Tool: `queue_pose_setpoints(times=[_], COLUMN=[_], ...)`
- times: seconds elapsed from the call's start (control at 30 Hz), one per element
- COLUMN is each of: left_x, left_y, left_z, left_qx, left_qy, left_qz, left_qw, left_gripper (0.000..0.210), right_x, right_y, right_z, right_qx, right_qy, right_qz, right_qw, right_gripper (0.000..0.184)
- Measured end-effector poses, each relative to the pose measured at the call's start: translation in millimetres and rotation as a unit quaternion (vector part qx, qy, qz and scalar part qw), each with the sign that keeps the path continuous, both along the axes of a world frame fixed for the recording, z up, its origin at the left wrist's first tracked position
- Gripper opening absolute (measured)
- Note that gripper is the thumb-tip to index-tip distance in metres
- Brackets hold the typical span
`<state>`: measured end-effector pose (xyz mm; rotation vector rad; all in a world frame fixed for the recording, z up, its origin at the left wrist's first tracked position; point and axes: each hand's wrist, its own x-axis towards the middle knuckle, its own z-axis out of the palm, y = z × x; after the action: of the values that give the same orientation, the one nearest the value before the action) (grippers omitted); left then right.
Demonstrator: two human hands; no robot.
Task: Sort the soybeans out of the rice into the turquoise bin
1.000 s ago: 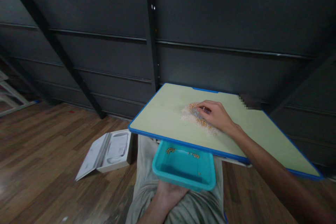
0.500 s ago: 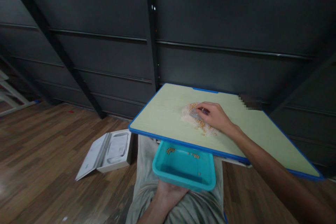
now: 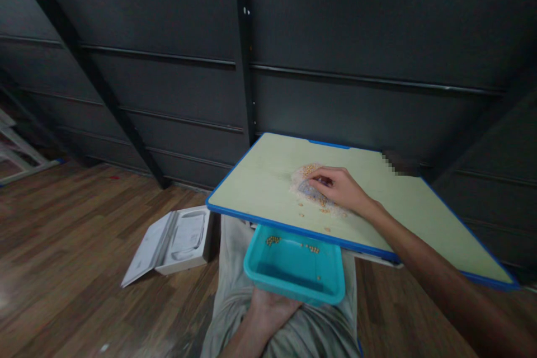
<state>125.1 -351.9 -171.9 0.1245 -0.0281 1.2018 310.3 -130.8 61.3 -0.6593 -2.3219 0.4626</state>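
My left hand holds a teal plastic tray from below at its near side, above my lap. Most of its fingers are hidden under the tray. Small yellowish beans lie in two clusters along the tray's far side, with a single one near the right. On the table, my right hand reaches into a pile of white rice-like grains mixed with yellow beans. Its thumb and fingers are pinched together; what they hold is unclear. A greyish patch shows below the fingertips. Several loose beans lie nearer the table edge.
The low, pale green table has a raised blue edge and stands before a dark panelled wall. An open white box with papers rests on the wooden floor at left. White framework stands farther left.
My right hand has shifted slightly, its fingertips moving a little toward the left. A few beans now lie apart from the pile, nearer the table's front edge. My left hand and the tray stay put.
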Motion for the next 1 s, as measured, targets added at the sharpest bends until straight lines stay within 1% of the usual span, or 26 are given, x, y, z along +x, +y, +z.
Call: queue_pose_setpoints(times=[0.1,0.23,0.33,0.47,0.63,0.8,1.0], left_x=[-0.2,-0.3,0.8,2.8,2.8,2.7,4.9], left_y=[0.2,-1.8,-2.4,-0.4,0.8,-0.1,0.4], left_z=[0.3,10.9,17.0,13.7,10.1,14.4,18.7], left_qx=[0.002,-0.046,-0.074,-0.057,-0.021,-0.044,-0.066], left_qy=[0.009,0.045,0.052,0.027,-0.001,0.015,0.043], left_qz=[0.005,0.007,0.013,0.015,0.007,0.007,0.017], left_qw=[1.0,0.998,0.996,0.998,1.0,0.999,0.997], left_gripper=[0.058,0.049,0.044,0.043,0.05,0.05,0.049], right_x=[0.0,-0.3,-0.7,-1.7,-2.8,-3.4,-4.1], right_y=[1.3,1.6,0.4,-2.3,-5.7,-7.9,-10.7], right_z=[-2.1,-2.7,-2.1,-1.0,-0.7,-2.1,-2.2], right_qx=[-0.002,-0.007,-0.018,-0.041,-0.066,-0.086,-0.112], right_qy=[0.007,0.009,0.001,-0.013,-0.028,-0.032,-0.016], right_qz=[0.003,0.007,0.009,0.011,0.026,0.042,0.069], right_qw=[1.0,1.0,1.0,0.999,0.997,0.995,0.991], right_gripper=[0.019,0.018,0.017,0.018,0.018,0.02,0.026])
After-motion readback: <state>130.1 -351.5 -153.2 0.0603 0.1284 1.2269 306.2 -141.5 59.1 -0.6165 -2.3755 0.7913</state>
